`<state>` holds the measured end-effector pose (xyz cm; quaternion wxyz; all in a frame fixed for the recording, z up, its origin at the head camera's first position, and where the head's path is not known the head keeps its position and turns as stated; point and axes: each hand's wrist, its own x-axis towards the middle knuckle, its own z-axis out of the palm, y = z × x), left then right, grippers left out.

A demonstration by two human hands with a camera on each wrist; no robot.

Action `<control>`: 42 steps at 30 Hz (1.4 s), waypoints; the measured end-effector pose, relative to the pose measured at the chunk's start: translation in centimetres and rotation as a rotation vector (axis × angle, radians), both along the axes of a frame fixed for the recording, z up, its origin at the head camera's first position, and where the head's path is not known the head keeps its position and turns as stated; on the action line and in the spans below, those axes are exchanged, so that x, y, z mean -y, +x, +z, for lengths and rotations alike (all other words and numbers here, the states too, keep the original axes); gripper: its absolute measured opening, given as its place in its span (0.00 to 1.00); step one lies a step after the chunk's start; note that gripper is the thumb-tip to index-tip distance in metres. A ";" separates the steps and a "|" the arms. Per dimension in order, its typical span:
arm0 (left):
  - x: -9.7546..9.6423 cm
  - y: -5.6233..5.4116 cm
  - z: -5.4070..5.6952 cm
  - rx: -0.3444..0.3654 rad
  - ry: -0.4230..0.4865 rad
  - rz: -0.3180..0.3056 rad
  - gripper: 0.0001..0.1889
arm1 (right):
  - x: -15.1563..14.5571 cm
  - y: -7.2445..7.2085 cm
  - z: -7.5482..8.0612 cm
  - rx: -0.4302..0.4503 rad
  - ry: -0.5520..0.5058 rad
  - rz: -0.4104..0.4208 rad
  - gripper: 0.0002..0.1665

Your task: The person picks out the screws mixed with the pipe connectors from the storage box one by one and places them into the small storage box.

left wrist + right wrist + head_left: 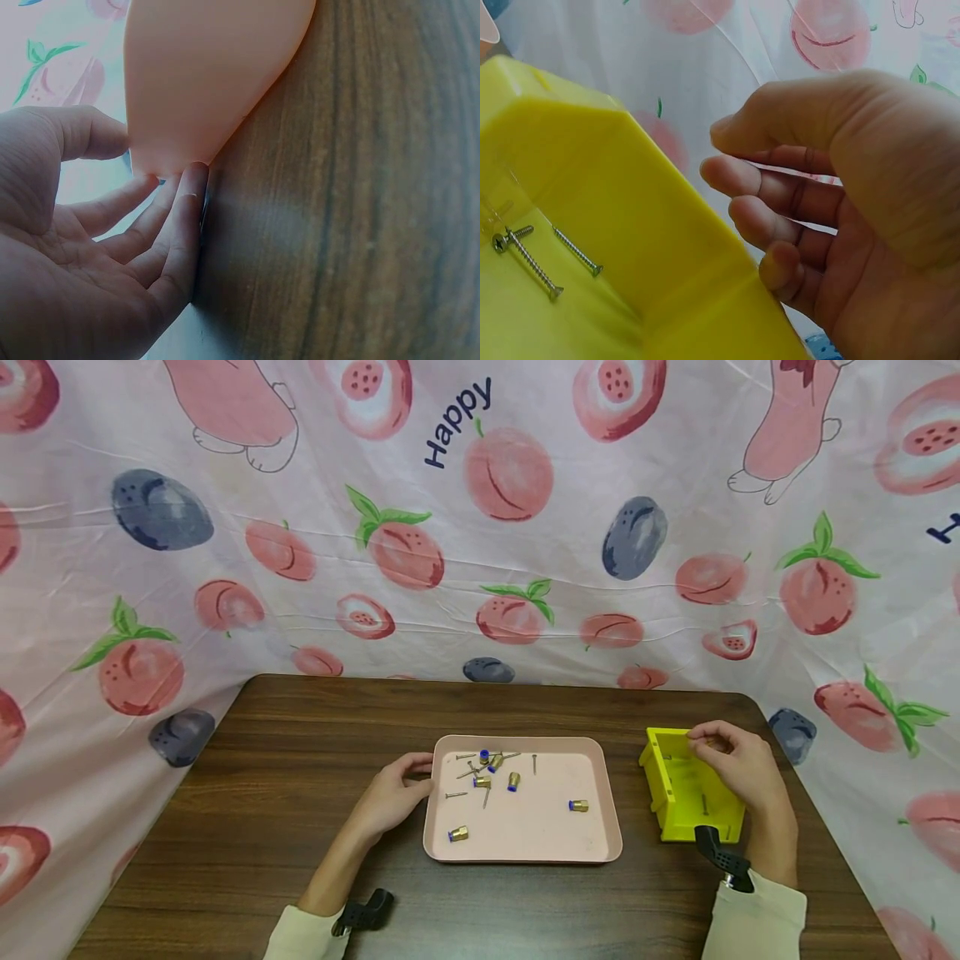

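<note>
My left hand (393,797) touches the left edge of a pale pink tray (525,852). In the left wrist view, the thumb meets the rim and the other fingertips rest against the outer wall. Several brass push-in fittings with blue collars (513,782) lie in the tray, among several small screws (455,795). At the right, my right hand (742,768) is over the right side of a yellow bin (697,262). Its fingers are loosely bent, thumb near the index fingertip, and nothing shows between them. Inside the bin lie a few screws (577,251).
A dark wooden table (337,710) carries the tray and bin, with bare wood between them. A cloth printed with fruit (525,552) hangs behind and at both sides. Black camera mounts (367,910) sit on both wrists.
</note>
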<state>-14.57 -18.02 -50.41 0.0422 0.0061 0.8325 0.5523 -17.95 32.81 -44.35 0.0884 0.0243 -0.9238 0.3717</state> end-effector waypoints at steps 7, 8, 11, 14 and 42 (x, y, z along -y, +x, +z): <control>0.0 0.1 0.0 -0.004 -0.003 0.001 0.24 | 0.7 -0.1 0.2 -0.056 -0.049 0.030 0.14; 0.0 0.1 0.0 -0.007 -0.003 -0.002 0.24 | 0.9 -0.2 0.3 -0.065 -0.053 0.041 0.14; 0.0 0.2 0.1 -0.012 0.001 -0.007 0.24 | 1.6 -0.5 0.3 -0.091 -0.078 0.080 0.13; 0.1 0.2 0.1 -0.014 0.001 -0.011 0.24 | 2.5 -0.8 0.3 -0.108 -0.096 0.122 0.12; 0.0 0.2 0.3 -0.011 -0.002 -0.003 0.24 | 9.9 -2.5 -0.5 -0.067 -0.153 0.316 0.12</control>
